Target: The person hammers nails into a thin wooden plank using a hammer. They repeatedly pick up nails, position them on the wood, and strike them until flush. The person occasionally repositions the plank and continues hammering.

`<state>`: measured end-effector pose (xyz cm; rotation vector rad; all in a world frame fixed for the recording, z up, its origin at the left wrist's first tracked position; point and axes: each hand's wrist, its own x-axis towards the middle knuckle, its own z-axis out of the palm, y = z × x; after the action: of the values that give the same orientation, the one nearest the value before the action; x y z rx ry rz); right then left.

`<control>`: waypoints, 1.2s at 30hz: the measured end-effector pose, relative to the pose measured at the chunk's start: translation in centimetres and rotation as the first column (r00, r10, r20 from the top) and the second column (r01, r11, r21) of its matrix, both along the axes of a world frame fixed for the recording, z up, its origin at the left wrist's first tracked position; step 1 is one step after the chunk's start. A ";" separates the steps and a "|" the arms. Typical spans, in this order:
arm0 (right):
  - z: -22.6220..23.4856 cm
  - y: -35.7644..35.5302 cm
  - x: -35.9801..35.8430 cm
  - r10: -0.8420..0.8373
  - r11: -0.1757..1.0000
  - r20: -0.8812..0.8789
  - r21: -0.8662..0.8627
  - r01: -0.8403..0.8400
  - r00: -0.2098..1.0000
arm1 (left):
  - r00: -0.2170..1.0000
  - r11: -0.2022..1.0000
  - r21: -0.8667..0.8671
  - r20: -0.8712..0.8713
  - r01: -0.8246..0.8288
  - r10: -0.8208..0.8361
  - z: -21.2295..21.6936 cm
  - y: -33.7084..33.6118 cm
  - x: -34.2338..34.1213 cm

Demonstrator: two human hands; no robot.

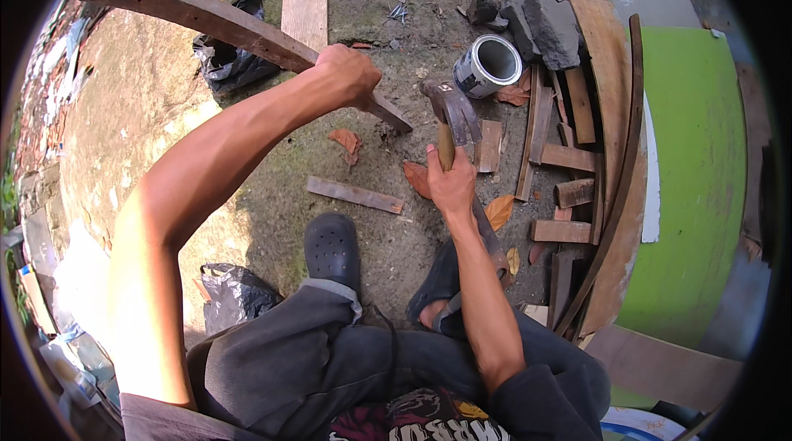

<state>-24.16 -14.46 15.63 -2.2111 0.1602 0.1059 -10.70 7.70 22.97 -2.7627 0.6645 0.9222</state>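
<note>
My left hand (351, 76) is closed around a long, weathered wooden plank (194, 14). The plank slants from the upper left, and its near end (392, 113) rests on or just above the ground. Wrapped round the wooden handle of a claw hammer (452, 107), my right hand (453, 183) is just right of that end. The hammer head points away from me, apart from the plank. Between my hands and feet lies a short wooden strip (355, 193). A small wood block (489, 146) is right of the hammer.
A metal can (487, 66) stands beyond the hammer, beside dark stone chunks (553, 28). Nails (399, 10) lie farther off. Scrap wood (569, 158) and a green board (685, 169) line the right. Black plastic bags (238, 297) and a flat board (305, 0) are leftward.
</note>
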 end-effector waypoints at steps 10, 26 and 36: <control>1.9 0.8 2.5 0.165 0.986 -0.007 -0.016 -0.165 0.986 | 0.997 1.000 -0.008 0.072 0.004 -0.003 -0.8 -0.2 -0.9; -1.8 0.0 0.3 0.071 0.997 -0.081 0.045 -0.068 0.994 | 0.997 0.997 -0.064 0.068 0.046 -0.042 -0.4 1.0 -1.1; -2.9 -0.8 -0.3 -0.111 0.927 -0.457 0.273 0.258 0.883 | 0.982 0.996 -0.054 0.182 0.066 -0.055 -4.3 5.6 -4.2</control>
<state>-24.49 -15.31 12.71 -1.7980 0.5642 0.4874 -14.89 13.29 18.68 -2.8171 0.7513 0.6394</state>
